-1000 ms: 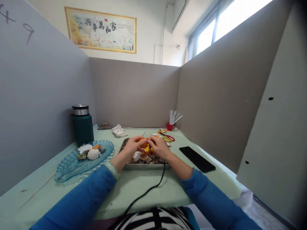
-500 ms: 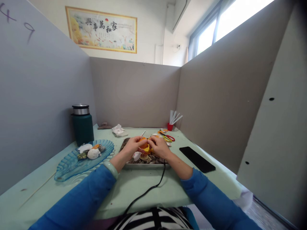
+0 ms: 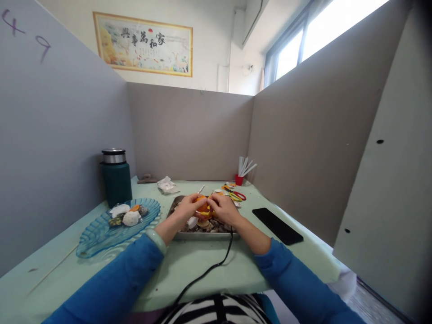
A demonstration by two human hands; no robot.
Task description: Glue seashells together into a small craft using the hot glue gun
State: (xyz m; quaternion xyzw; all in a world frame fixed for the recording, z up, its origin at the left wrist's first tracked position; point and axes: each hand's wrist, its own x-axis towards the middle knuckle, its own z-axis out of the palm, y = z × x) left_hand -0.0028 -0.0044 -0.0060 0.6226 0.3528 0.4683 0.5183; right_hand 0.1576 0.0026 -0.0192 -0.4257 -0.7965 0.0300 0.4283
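My left hand (image 3: 189, 205) and my right hand (image 3: 221, 206) meet above a metal tray (image 3: 202, 236). Between them is an orange-and-yellow object (image 3: 204, 209), mostly covered by the fingers, so its kind is unclear. Both hands have curled fingers, with thumbs and fingertips close together on this object. Under them, the tray holds many seashells (image 3: 203, 223), among them a white one (image 3: 192, 222) near my left hand. A thin white stick (image 3: 201, 189) points up just behind the hands. From beneath my right wrist a black cable (image 3: 216, 264) runs toward my lap.
At left stand a blue shell-shaped dish (image 3: 97, 243) with several seashells and a dark green bottle (image 3: 116, 183). Behind lie crumpled tissue (image 3: 166, 185), scissors (image 3: 238, 195) and a red cup (image 3: 239, 180) of white sticks. A black phone (image 3: 278, 226) lies right. Grey partitions (image 3: 192, 130) surround the table.
The whole view has shifted slightly. Both hands stay at the orange-and-yellow object, with only small finger movements.
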